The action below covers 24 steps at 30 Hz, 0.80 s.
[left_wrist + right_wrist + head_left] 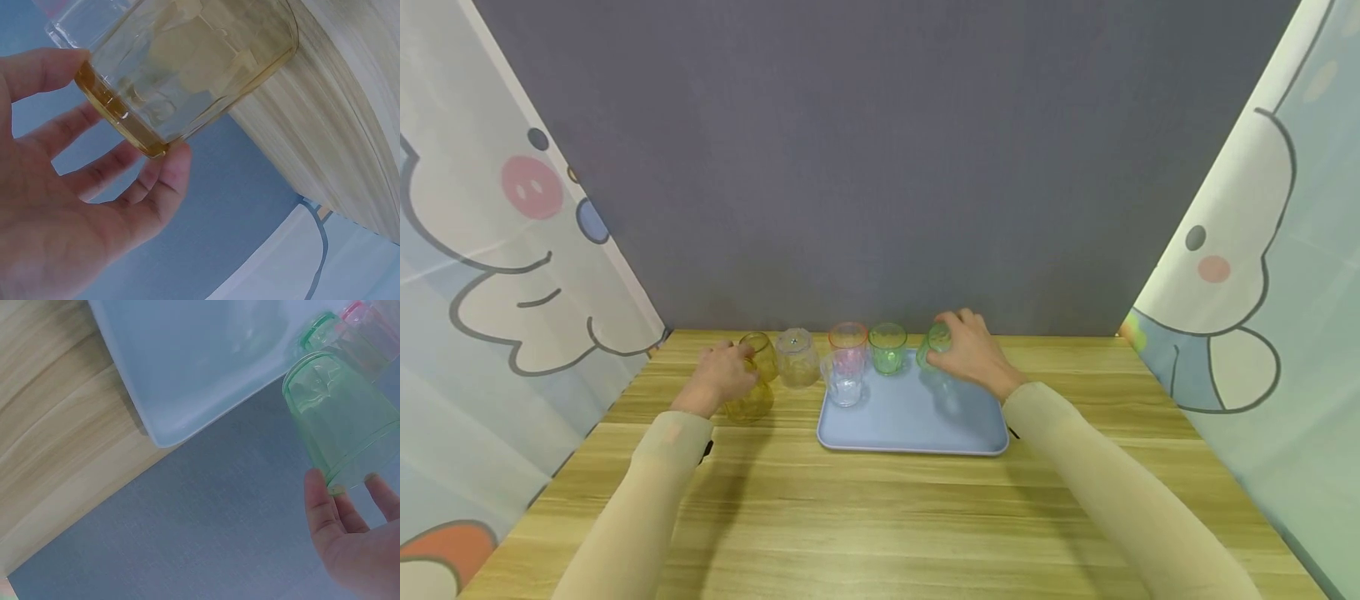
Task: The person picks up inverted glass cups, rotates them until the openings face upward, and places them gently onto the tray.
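Note:
At the left, my left hand (722, 379) pinches the thick base of an amber glass (200, 59) between thumb and fingertips. That glass is upside down, its base at the fingers. Close by is another amber glass (762, 354). Over the right back part of the blue tray (910, 425), my right hand (972, 354) grips a green glass (340, 415) by its rim, thumb and fingers around the edge. Its base points toward the tray. On the tray stand a second green glass (888, 354), a pink glass (848, 337) and a clear mug (846, 390).
A clear glass (797, 362) stands upside down between the amber glasses and the tray. Behind the wooden table (865, 517) rises a grey panel (880, 167). Cartoon-printed curtains (1300, 250) flank both sides.

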Tool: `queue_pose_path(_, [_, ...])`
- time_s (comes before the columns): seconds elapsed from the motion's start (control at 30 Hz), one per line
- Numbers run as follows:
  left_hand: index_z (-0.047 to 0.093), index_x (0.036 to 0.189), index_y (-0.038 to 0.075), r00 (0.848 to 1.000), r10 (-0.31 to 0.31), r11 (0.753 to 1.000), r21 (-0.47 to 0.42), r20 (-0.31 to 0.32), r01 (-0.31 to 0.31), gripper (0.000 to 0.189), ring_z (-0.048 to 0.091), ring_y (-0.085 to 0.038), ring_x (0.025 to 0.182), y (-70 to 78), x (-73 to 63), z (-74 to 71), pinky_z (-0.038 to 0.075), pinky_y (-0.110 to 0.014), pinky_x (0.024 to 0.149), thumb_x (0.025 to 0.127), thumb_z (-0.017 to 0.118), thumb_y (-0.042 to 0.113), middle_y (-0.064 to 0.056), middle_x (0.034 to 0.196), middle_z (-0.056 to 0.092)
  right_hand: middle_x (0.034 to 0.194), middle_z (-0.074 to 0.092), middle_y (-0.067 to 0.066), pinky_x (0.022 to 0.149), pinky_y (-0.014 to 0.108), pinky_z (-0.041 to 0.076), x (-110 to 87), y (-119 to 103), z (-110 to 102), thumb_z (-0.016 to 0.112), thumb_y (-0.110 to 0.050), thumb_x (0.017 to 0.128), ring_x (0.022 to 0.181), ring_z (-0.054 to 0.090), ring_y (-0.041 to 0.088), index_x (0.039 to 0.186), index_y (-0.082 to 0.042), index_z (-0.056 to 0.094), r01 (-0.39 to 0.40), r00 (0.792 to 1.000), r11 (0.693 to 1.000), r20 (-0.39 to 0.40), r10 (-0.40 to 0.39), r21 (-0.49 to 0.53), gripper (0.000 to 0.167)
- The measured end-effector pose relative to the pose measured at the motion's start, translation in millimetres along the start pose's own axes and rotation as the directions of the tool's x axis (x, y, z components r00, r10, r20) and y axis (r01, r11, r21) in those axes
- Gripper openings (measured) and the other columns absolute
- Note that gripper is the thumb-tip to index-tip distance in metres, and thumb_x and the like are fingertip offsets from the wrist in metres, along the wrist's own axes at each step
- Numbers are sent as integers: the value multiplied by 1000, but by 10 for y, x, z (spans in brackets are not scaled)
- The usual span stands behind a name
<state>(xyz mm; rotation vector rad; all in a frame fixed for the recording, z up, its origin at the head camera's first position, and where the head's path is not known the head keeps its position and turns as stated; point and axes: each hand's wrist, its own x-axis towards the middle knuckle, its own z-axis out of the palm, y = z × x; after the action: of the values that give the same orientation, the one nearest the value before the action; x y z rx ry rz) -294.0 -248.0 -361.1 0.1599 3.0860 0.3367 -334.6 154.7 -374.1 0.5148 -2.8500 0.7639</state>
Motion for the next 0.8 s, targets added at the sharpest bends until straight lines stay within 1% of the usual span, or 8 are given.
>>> queue_pose_path(0.23, [53,141,-4,1000,-18,1000,18,16,18,48,34,-61,128,-3,6,31,29,-67,106,98,55,18,-39,142,39,135,47,20,94,55,45,28,16,26,64,-36,85,122,43,37,144,-7,51,-15,1000,1000,21,15,-16,67])
queue_pose_path(0.43, [53,140,-4,1000,-24,1000,-11,20,24,48,34,-63,125,8,-6,37,34,-69,101,96,55,16,-39,142,39,137,46,20,96,56,44,66,50,36,65,-36,84,124,41,38,143,-7,52,-22,1000,1000,20,22,-21,67])
queue_pose_path(0.63, [54,140,-4,999,-33,999,-12,13,33,48,35,-63,124,15,-8,21,37,-68,99,96,55,16,-38,140,40,136,44,19,91,54,45,122,66,76,63,-36,85,123,40,37,145,-8,50,-22,999,999,27,23,-37,67])
queue_pose_path(0.8, [54,140,-3,999,-44,999,-26,13,44,49,35,-64,124,13,-7,11,42,-69,91,95,54,15,-37,141,39,137,44,19,91,54,45,162,69,117,63,-37,86,123,40,37,145,-9,50,-27,999,999,30,28,-34,66])
